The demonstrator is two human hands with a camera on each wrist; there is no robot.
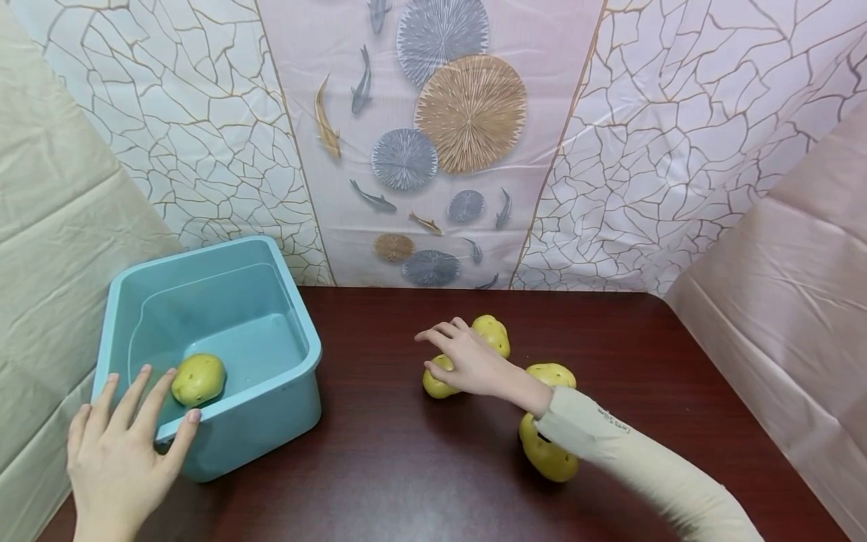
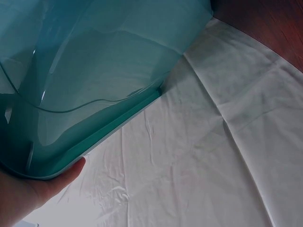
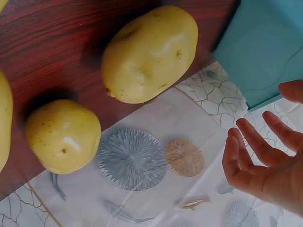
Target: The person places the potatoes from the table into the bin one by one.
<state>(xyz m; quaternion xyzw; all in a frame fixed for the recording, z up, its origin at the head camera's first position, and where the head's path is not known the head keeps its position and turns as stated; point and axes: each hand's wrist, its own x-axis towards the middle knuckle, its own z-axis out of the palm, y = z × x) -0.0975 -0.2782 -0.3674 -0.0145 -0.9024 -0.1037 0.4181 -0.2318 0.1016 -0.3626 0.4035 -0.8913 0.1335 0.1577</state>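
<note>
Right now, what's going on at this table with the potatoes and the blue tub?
A person sits at a dark wooden table. Their left hand rests on the near corner of a teal tub, fingers spread, with one potato in the tub. Their right hand hovers open over four potatoes on the table, above the one nearest the tub, and grips none of them yet.

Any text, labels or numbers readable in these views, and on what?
None can be read.
Sleeve: small dark marks near the cuff, too small to read.
Tub, potatoes and wall sheets: patterns only, no lettering.
</note>
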